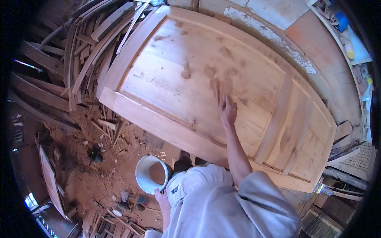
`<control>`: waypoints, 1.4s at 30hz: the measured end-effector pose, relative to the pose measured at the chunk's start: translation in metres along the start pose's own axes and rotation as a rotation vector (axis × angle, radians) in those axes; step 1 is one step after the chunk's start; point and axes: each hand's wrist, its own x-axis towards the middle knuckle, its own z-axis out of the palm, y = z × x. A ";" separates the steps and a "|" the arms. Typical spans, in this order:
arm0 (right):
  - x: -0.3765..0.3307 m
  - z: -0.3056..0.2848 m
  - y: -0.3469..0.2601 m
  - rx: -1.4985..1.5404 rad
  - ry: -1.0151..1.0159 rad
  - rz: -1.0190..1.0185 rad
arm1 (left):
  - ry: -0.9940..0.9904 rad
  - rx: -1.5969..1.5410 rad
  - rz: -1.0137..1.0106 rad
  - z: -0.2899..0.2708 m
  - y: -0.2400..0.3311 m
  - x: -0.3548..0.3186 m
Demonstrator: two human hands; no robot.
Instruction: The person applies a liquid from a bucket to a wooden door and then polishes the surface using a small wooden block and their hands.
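A large pale wooden door [166, 91] with recessed panels lies flat in front of me, marked with darker brown smears. My right hand [229, 111] rests flat on the big panel, fingers pressed on a smear near the middle. My left hand [161, 197] hangs low beside my grey trousers, touching the rim of a white bucket [145, 180] that holds brown paste. Whether the left fingers grip the rim is hard to tell.
A heap of wooden slats and offcuts [87, 43] lies to the left. Sawdust and chips [99, 158] cover the floor, with small cans [139, 204] near the bucket. A shelf with bottles [349, 43] runs along the right wall.
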 end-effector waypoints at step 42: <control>0.095 0.050 -0.027 0.242 0.089 0.079 | -0.428 1.195 0.901 0.123 0.114 -0.010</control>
